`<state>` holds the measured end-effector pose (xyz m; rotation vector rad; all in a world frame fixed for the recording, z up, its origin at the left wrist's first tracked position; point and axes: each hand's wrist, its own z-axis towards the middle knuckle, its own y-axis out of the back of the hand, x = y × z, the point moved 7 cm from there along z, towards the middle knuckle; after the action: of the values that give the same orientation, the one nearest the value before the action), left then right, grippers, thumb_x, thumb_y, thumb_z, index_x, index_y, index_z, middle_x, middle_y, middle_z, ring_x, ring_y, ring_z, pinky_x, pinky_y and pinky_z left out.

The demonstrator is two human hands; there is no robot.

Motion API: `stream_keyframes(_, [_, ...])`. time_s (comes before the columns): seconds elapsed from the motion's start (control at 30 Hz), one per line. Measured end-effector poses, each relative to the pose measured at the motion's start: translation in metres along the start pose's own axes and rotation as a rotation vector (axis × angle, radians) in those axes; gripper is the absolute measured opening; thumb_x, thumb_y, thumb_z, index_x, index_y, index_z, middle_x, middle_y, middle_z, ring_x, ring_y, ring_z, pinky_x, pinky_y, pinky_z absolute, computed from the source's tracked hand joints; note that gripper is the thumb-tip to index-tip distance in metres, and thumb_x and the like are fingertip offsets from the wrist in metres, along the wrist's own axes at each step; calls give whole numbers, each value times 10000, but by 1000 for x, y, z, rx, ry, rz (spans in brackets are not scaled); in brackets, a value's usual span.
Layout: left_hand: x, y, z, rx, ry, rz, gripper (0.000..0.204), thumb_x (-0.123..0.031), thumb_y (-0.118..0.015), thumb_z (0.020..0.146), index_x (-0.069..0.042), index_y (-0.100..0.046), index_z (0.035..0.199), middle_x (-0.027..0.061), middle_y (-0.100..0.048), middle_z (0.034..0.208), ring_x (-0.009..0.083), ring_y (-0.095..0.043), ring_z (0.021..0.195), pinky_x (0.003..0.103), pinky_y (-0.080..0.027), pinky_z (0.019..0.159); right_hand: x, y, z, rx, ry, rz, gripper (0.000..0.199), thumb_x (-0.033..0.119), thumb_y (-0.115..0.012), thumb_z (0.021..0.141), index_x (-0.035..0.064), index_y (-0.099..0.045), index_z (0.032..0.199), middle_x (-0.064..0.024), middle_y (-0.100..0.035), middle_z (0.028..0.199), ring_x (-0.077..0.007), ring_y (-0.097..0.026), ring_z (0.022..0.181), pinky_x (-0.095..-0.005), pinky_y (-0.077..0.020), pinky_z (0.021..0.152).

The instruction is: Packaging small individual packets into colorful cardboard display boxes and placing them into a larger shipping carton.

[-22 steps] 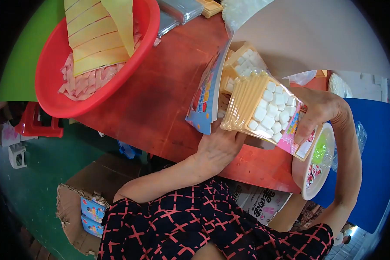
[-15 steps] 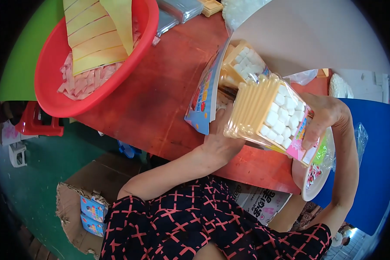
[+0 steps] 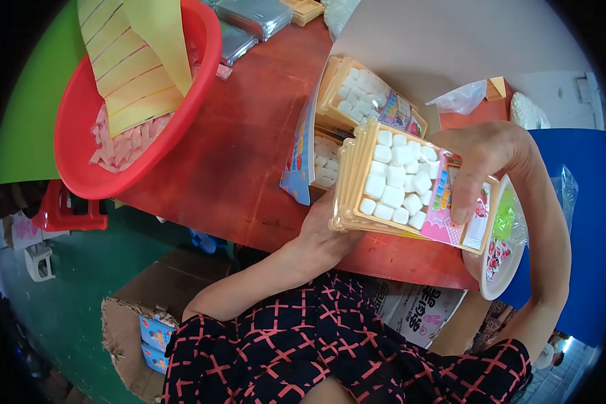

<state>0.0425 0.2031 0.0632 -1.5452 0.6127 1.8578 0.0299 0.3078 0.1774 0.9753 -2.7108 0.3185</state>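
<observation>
A stack of beige trays of white marshmallow-like cubes (image 3: 398, 178) under clear film is held in front of me, tilted. My right hand (image 3: 488, 158) grips its right end, thumb on the pink printed strip on top. Under the near left corner is my left hand (image 3: 326, 225), bearing that end; its fingers are hidden behind the stack. Just beyond stands a blue printed display box (image 3: 295, 172) with a tall grey back panel (image 3: 438, 54). Similar trays (image 3: 363, 94) stand inside it, partly covered by the stack.
A red basin (image 3: 209, 60) with pink wrapped pieces and yellow sheets sits at the left of the red table (image 3: 249, 135). A white bowl (image 3: 512, 273) with small packets is at right. Clear packaging (image 3: 256, 17) lies far back. A cardboard box (image 3: 124, 337) stands below left.
The stack has turned so its top faces me more, and has shifted slightly left and down. Both hands moved with it. More of the trays in the display box shows.
</observation>
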Motion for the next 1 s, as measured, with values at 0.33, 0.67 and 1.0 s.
stream_keyframes(0.33, [-35,-10,-12,267,-430,792,401,-132,-500,714,19,-546,1083,165,-552,1047,263,-518,1022,392,-385,948,11,20,10,-229,124,-41,525,71,-738,500,-40,-574,986,-122,-652,848,-154,-624,722,-269,-497,661])
stream_keyframes(0.67, [-34,-11,-15,295,-415,534,588,-163,-681,667,46,-450,1166,194,-545,1059,324,-522,1011,419,-404,893,32,12,3,-450,97,-249,561,181,-735,546,-34,-548,1029,-127,-651,866,-176,-624,755,-282,-484,703])
stream_keyframes(1.0, [-36,-22,-16,321,-314,421,571,-195,-690,680,3,-466,1167,205,-526,1083,341,-502,1034,447,-336,936,27,14,24,-390,235,-391,641,203,-734,561,24,-515,1137,-112,-628,1004,-210,-581,941,-302,-437,828])
